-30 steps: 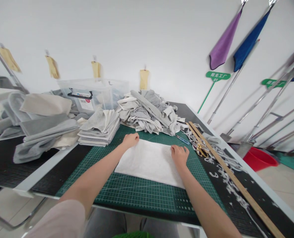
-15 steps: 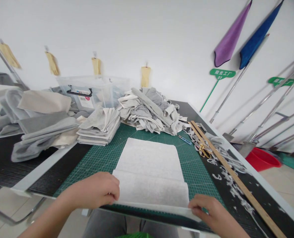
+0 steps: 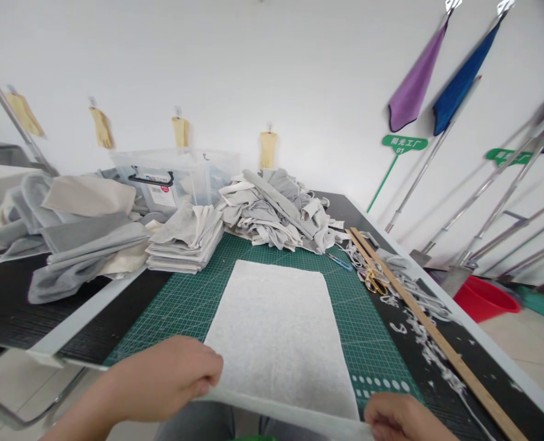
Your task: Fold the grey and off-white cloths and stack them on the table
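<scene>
The white cloth is lying mostly flat on the green cutting mat, its far edge resting near the middle of the mat, while its near edge is stretching between the two hands as a narrow pale band, hanging out past the front of the black bench and above the person's lap. The left hand is pinching one near corner, its grip closing thumb against curled fingers with the cloth between them, and the right hand is holding the other near corner in the same closed way, its lower part running out of view. Beyond the cloth, a neat stack of folded cloths is sitting at the mat's far left, a loose heap of grey and white fabric is covering the far edge, and a clear plastic box is standing behind the stack. More grey fabric is piling up on the left. To the right, a blue-handled tool is lying near the heap, gold-handled scissors are resting beside a long wooden strip, and white scraps are scattering along it. Yellow gloves are hanging on the wall, and a red bucket is standing on the floor
</scene>
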### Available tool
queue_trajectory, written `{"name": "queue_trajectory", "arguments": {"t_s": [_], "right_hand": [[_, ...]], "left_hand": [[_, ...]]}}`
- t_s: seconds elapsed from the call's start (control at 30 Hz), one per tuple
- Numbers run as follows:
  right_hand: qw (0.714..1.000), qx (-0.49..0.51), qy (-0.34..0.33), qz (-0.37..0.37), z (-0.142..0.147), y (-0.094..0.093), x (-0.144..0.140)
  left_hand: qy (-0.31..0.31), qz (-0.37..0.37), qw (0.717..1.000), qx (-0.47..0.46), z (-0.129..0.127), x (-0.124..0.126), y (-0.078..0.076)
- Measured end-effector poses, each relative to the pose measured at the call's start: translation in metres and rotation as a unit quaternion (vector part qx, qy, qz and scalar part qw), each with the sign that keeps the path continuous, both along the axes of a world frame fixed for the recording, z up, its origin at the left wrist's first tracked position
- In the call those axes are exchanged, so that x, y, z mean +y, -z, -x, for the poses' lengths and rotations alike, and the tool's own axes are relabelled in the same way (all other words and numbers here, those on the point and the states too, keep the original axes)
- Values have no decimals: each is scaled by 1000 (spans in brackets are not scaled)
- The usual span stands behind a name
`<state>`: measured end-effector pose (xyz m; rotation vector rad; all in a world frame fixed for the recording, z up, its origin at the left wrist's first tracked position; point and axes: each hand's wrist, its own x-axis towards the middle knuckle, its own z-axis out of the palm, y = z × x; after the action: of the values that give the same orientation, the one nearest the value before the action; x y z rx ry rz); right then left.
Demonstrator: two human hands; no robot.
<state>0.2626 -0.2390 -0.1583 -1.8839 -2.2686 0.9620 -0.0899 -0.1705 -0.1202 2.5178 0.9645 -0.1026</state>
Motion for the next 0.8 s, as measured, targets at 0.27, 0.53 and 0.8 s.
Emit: {"name": "queue_trajectory", "arguments": {"t_s": [0.27,0.53,0.8], "right_hand": [[914,-164,156,-337,-21,-32,61],[772,-172,223,-570,-12,-122,119],[649,-13,255,-717,1,-180,77]], "left_hand": [[-156,-245,957,-19,-23,72,-34],[-199,-487,847,-82,-45,126,-111],[-207,-582,746,-249,-34,72,-184]]}}
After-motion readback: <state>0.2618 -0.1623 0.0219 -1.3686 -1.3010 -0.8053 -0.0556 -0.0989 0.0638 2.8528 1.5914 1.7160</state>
